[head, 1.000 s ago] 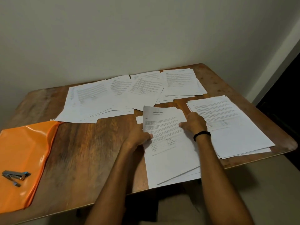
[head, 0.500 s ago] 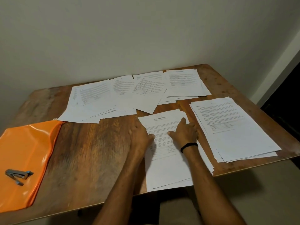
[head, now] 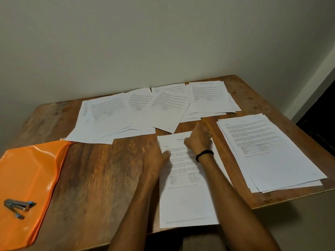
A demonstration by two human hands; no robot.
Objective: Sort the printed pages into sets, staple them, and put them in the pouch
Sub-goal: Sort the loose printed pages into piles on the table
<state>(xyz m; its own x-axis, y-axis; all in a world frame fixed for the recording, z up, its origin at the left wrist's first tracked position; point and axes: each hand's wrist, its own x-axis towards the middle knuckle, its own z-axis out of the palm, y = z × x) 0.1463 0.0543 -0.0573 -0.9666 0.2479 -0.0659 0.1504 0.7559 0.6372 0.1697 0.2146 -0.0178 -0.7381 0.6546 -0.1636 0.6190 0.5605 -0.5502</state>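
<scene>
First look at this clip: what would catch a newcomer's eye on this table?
The bright orange pouch at the left edge of the wooden table stands out, with a metal stapler lying on it. White printed pages fill the rest: a fan of sheets along the far side, a stack at right, and a near set with the left hand and right hand at its top.

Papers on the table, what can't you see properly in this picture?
Head view only:
- Print on the far pages: too small and blurred to read.
- Title of the near set: partly covered by the right hand.
- That hand's grip: lost in motion blur.
- The orange pouch: cut off by the left edge.
</scene>
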